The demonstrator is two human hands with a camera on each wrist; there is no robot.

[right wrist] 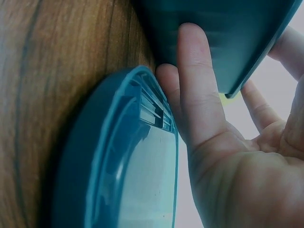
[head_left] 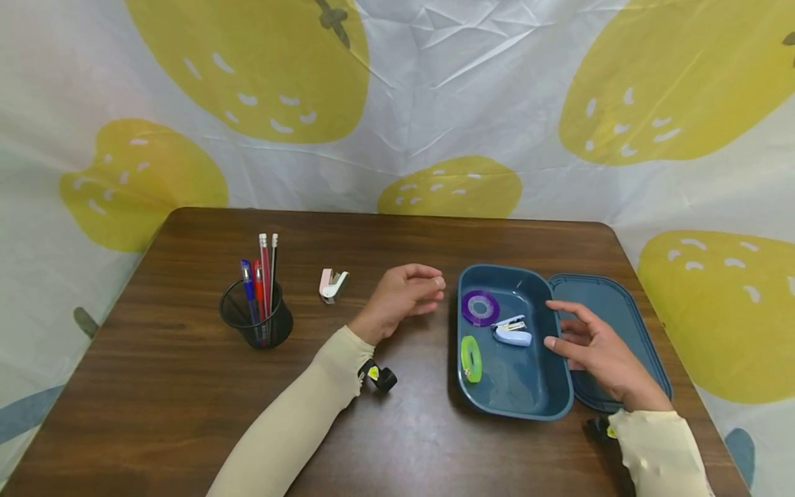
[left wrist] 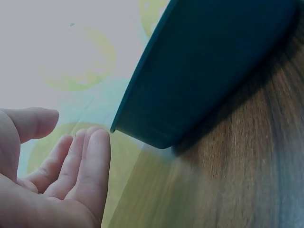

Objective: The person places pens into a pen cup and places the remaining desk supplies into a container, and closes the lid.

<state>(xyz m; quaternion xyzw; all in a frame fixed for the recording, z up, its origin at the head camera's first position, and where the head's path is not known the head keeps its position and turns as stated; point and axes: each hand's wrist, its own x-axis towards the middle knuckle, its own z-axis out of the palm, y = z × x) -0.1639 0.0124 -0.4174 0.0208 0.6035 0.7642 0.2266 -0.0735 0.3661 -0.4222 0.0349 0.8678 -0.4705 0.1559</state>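
Observation:
A blue plastic box stands uncovered on the table. Inside it are a purple tape roll, a light blue mini stapler and a green tape roll. My right hand grips the box's right rim, with thumb and index finger over the edge; in the right wrist view, other fingers lie against the outer wall. Just left of the box, my left hand hovers with loosely bent fingers, holding nothing. The left wrist view shows its fingertips close to the box's side.
Under my right hand and beside the box lies the blue lid. A white and pink mini stapler sits left of my left hand. Farther left stands a black mesh cup with pens and pencils. A patterned cloth hangs behind the table.

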